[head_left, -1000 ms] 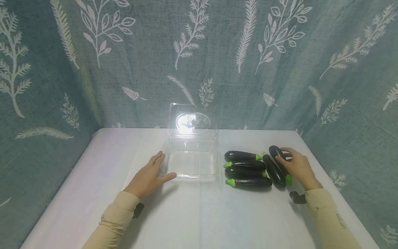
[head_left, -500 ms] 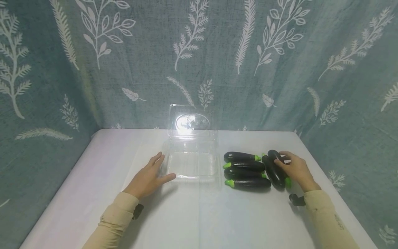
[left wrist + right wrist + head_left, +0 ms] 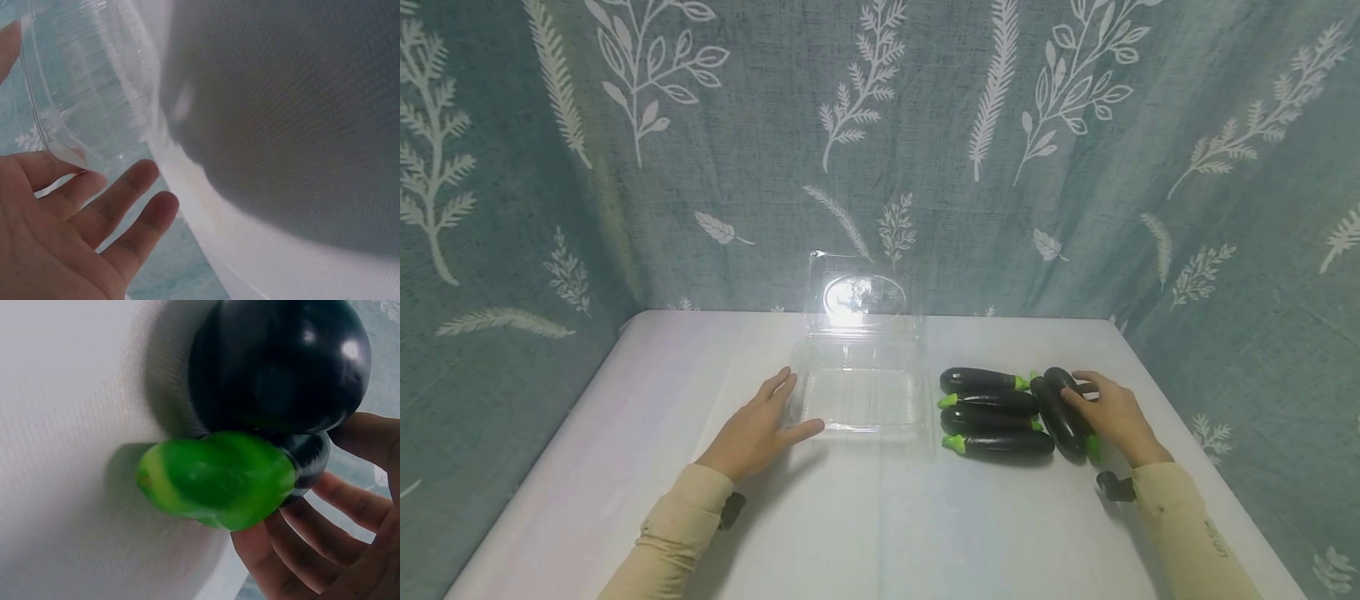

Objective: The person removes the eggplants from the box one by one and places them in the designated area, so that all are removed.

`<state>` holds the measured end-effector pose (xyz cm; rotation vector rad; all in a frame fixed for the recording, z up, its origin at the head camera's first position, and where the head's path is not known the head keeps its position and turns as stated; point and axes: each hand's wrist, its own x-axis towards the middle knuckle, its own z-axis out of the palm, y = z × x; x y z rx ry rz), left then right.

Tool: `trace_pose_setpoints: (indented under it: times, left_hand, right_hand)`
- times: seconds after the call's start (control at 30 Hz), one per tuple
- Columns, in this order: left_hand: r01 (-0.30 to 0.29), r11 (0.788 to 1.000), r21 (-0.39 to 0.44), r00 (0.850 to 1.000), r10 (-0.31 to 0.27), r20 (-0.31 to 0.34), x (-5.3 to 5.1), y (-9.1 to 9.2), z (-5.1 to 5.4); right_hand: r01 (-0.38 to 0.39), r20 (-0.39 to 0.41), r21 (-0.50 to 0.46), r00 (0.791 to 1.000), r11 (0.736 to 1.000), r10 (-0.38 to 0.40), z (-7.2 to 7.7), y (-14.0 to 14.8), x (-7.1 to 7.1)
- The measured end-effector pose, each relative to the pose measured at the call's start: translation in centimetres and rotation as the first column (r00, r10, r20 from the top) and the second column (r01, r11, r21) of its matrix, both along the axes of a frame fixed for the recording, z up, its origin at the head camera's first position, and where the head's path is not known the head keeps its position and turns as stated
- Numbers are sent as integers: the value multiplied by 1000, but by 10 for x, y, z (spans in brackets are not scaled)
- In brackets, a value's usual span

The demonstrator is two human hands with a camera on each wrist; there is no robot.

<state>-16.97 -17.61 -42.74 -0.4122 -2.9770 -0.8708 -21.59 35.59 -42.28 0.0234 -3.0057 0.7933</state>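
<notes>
At the right, my right hand (image 3: 1112,414) holds the outermost dark eggplant (image 3: 1062,381) between thumb and fingers. In the right wrist view its green stem end (image 3: 219,478) lies beside the fingers, against the rounded end of a neighbouring eggplant (image 3: 275,369). Several more eggplants lie stacked crosswise to the left, among them the nearest one (image 3: 1003,444). My left hand (image 3: 756,433) is spread at the left side of a clear plastic clamshell container (image 3: 850,428). Its fingers are extended, and some touch the container's edge in the left wrist view.
The clamshell's clear lid (image 3: 865,296) stands raised at the back, with glare on it. A white cloth covers the table (image 3: 880,533). Teal curtains (image 3: 760,125) with white leaf prints enclose the back and both sides.
My right hand and the outermost eggplant have shifted slightly toward me and left, closer against the neighbouring eggplant. The left hand and the container have stayed put.
</notes>
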Motion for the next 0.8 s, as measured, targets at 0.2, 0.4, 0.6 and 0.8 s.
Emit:
trace_pose_setpoints:
  times: [0.2,0.4,0.6,0.8]
  left_hand:
    - [-1,1000,1,1000,1,12,0,1,0]
    - [-2,1000,8,1000,2,15,-1,2,-1]
    - [6,1000,-15,1000,-6,3,-1,2,-1]
    - [19,999,-35,1000,-19,-7,1,3,5]
  right_hand:
    - [20,34,9,999,1000,-20,1,0,1]
    - [18,22,11,1000,1000,-18,4,2,1]
    - [0,-43,8,999,1000,0,16,-2,1]
    - [-22,-173,12,985,1000,24,35,-20,5]
